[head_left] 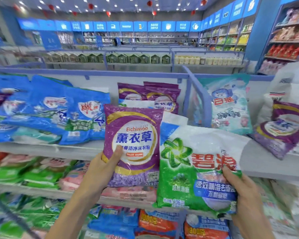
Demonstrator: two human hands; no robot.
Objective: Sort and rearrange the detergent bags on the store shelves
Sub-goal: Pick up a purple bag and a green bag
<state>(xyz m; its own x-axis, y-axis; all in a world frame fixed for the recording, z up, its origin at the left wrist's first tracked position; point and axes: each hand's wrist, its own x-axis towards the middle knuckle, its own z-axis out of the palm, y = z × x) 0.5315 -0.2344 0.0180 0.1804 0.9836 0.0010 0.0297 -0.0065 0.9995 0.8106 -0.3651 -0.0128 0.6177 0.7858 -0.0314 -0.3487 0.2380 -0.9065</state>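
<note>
My left hand [103, 168] grips a purple lavender detergent bag [134, 133] by its lower left corner, thumb on the front, holding it upright before the top shelf. My right hand [240, 188] grips a green and white detergent bag [193, 171] at its right edge, holding it beside the purple one. Behind them two more purple bags [150, 96] stand on the top shelf [86, 149]. Blue bags [55, 109] lie piled to the left.
A blue wire divider [197, 95] splits the top shelf; a pale teal bag [230, 104] leans right of it, with another purple bag [281, 128] at far right. Green, pink, blue and orange bags fill the lower shelves. A person in white [293, 83] stands at right.
</note>
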